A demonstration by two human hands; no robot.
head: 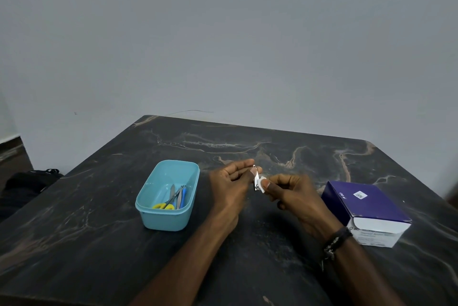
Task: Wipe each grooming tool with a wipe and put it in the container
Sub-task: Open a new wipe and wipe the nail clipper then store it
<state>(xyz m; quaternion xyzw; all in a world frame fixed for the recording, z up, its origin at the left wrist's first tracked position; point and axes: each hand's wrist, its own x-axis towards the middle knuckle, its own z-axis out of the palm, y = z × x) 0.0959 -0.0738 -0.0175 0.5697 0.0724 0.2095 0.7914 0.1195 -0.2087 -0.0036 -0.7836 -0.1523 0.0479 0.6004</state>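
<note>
At the middle of the frame, the left hand (231,179) pinched the nail clipper (256,180) while the right hand (288,191) pinched the wipe (262,184) on it, so next it likely needed dropping into the blue container (148,216).

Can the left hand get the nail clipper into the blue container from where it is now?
Probably yes. The left hand holds the nail clipper just right of the blue container, which is open-topped, with nothing between them. The right hand is pressing a wipe on the clipper and would need to let go.
</note>
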